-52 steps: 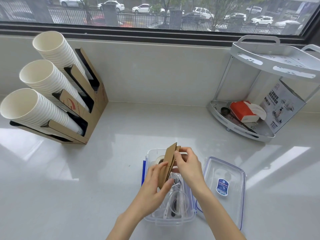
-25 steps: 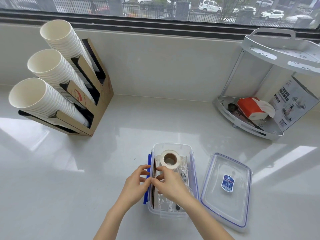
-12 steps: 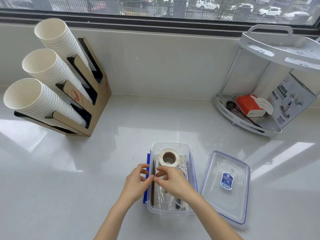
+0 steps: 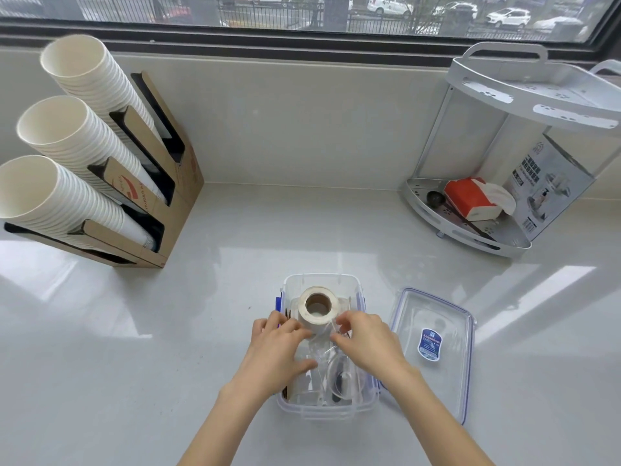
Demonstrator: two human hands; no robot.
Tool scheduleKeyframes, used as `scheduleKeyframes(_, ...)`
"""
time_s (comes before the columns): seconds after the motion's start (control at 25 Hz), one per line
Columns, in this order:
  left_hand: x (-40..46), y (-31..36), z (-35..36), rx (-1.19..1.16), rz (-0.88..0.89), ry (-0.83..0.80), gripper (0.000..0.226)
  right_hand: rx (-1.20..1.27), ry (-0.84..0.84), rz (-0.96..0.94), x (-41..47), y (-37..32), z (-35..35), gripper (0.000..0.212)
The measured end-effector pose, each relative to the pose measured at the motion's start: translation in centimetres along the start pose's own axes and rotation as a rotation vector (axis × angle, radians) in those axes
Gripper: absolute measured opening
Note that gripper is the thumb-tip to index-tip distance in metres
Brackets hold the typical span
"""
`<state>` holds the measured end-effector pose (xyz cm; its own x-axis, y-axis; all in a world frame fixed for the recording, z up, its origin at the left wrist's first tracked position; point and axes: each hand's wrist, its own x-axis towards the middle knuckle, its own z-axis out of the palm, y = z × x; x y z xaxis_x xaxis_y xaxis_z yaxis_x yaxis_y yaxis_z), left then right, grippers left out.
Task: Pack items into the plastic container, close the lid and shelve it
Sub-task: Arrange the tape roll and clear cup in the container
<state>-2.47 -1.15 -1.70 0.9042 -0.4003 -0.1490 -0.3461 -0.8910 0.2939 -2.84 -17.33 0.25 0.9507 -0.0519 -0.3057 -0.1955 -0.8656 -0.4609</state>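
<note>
Reaching into the open plastic container (image 4: 355, 409) on the white table (image 4: 134, 348), a person settled its contents, the packing step evidently in hand. The left hand (image 4: 277, 351) lay spread over the items by the cardboard at the left wall; the right hand (image 4: 364, 341) pinched clear wrapping beside the tape roll (image 4: 315, 309). Whether the left gripped anything could not be told. The lid (image 4: 433, 351) lay just right of the container, likely next to be fitted, with the corner shelf (image 4: 477, 237) beyond.
</note>
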Motion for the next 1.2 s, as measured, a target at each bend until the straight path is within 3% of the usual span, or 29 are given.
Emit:
scheduleKeyframes(0.24, -0.3, 0.3, 0.8, 0.133, 0.015, -0.053, 0.047, -0.039, 0.037, 0.014, 0.0, 0.1, 0.8, 0.023)
scheduleKeyframes(0.6, -1.1, 0.8, 0.6, -0.017, 0.021, -0.05, 0.037, 0.293, 0.094, 0.079, -0.1, 0.9, 0.0, 0.022)
scheduleKeyframes(0.84, -1.2, 0.5, 0.2, -0.057, 0.031, -0.046, 0.043, 0.439, 0.144, 0.082, -0.2, 1.3, -0.7, 0.016)
scheduleKeyframes(1.2, -1.7, 0.7, 0.3, -0.057, 0.065, -0.118, 0.044, 0.524, 0.155, 0.086, -0.6, 1.4, -1.0, 0.016)
